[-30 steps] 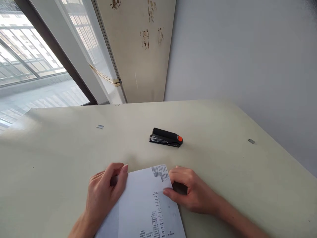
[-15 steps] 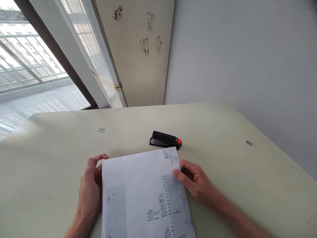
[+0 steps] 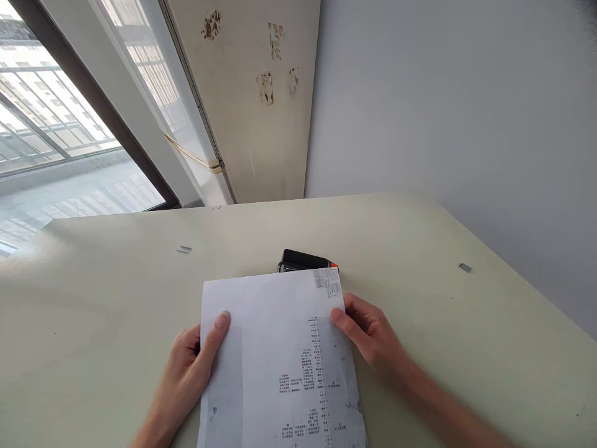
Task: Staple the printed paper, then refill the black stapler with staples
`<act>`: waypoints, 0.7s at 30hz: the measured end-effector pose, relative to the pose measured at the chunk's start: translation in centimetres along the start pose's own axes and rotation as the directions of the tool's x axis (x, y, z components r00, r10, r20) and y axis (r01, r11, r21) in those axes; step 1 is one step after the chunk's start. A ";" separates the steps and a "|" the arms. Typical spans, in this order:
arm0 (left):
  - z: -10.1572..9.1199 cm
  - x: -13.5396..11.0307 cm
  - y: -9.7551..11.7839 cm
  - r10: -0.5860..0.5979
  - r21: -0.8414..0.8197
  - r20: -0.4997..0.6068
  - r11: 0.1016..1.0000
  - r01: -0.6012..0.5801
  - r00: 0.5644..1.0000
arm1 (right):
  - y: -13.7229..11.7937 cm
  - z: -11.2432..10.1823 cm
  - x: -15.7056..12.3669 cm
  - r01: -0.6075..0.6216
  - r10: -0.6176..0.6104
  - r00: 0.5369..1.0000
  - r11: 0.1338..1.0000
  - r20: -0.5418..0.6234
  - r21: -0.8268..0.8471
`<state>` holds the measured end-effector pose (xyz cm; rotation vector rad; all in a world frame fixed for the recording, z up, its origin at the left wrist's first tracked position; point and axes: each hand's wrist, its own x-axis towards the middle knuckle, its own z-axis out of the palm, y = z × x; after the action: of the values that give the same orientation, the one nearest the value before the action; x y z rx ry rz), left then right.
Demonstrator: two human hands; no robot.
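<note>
White printed paper sheets [image 3: 270, 348], with dark text and grey shaded bands, lie between my two hands. How many sheets there are I cannot tell. My left hand [image 3: 191, 367] grips the left edge, thumb on top and fingers behind. On the right edge, near the upper corner, my right hand [image 3: 370, 330] pinches the paper with its thumb on the printed face. Just beyond the top edge is a black stapler [image 3: 305, 259] with an orange-red patch; the paper hides its near side.
A strip of staples [image 3: 185, 249] lies on the pale table [image 3: 116, 298] at the far left, another small staple strip [image 3: 465, 267] at the right. A grey wall [image 3: 443, 93] borders the table's right side; a glass door [image 3: 69, 124] stands at the left.
My left hand has gone from the paper's upper left edge to a lower grip, its thumb now on top. The paper has shifted slightly away from me and covers part of the stapler.
</note>
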<state>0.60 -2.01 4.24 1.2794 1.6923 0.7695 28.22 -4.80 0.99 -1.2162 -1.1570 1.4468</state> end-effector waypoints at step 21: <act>0.2 1.4 -3.0 0.161 0.057 0.048 0.985 -0.163 0.986 | 0.8 0.2 0.3 0.087 -0.140 0.970 0.964 -0.199 -0.253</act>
<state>-0.65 -1.53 1.27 1.4796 1.6022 0.7844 27.95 -4.64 0.20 -1.4110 -1.2569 1.0805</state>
